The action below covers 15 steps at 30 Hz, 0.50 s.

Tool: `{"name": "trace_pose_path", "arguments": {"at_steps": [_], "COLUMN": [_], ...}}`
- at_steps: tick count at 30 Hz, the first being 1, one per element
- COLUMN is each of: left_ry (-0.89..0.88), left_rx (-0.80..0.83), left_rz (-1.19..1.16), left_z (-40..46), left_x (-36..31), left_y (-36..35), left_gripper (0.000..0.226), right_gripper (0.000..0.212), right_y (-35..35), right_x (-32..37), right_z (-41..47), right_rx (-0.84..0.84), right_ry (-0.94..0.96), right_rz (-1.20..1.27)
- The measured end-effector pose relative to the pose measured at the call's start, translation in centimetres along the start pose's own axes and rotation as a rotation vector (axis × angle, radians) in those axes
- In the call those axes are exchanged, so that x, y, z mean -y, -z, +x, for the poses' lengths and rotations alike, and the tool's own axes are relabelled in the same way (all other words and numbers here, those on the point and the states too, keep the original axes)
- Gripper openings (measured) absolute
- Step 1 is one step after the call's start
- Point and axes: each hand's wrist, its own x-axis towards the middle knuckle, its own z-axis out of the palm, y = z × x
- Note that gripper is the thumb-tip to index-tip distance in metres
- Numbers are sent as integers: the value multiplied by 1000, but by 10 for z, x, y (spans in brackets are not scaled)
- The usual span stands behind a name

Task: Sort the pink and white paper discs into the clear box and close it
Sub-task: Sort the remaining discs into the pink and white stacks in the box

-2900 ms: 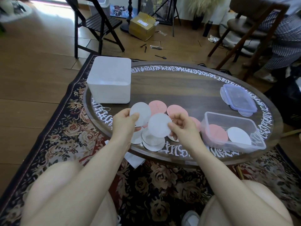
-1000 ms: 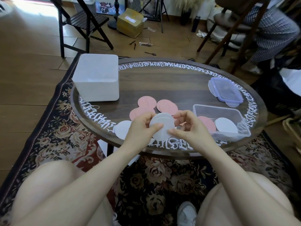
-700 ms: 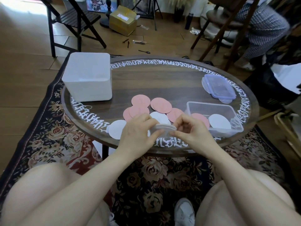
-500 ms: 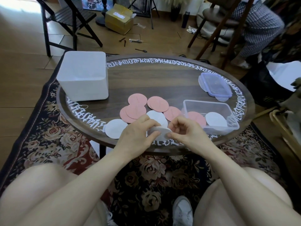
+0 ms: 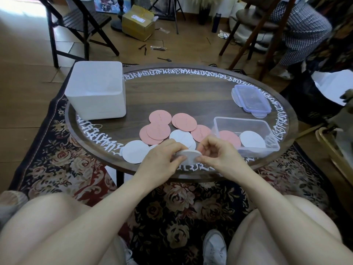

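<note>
Both hands met at the near edge of the desk (image 5: 191, 92), pinching a small stack of white discs (image 5: 188, 156) between them. The left hand (image 5: 162, 159) gripped the stack's left rim with curled fingers, and the right hand (image 5: 215, 153) pinched its right rim with thumb and forefinger. Held edge-on and level like this, the stack was probably being squared up so it could go into the box as one pile rather than disc by disc.

The clear box (image 5: 246, 135) stood open just right of the hands, with one pink pile (image 5: 229, 137) and one white pile (image 5: 252, 139) side by side inside, which suggests the colours were being kept apart. Its lid (image 5: 249, 98) lay well behind it, out of the way until the sorting was done.

Loose pink discs (image 5: 168, 125) overlapped in the middle of the desk, with a white disc (image 5: 180, 137) among them and another (image 5: 134, 153) lying just left of the left hand. A white tub (image 5: 97, 92) sat at the far left.

How many discs the held stack contained could not be told, since the fingers covered both ends. The left hand hid part of a disc beside it, and a pale round piece (image 5: 258, 114) peeped from under the lid, too little showing to name.
</note>
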Motion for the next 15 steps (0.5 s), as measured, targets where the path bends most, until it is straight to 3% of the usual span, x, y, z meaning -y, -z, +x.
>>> {"name": "trace_pose_path", "arguments": {"at_steps": [7,12,15], "left_ry": [7,282,324], "left_rx": [-10,-92,-97], "left_rz": [27,-405,-558], "left_z": [-1,5,6], "left_x": [-2,-12,-16], "left_y": [1,11,17], "left_gripper": [1,4,2], "right_gripper": [24,17,18], "right_y": [-1,0,0], "right_x": [-1,7,16], "right_z": [1,-1,-2], "right_rx": [8,-20,-48], "right_ry": [-25,-55,-19], "right_rz": [-32,155,283]}}
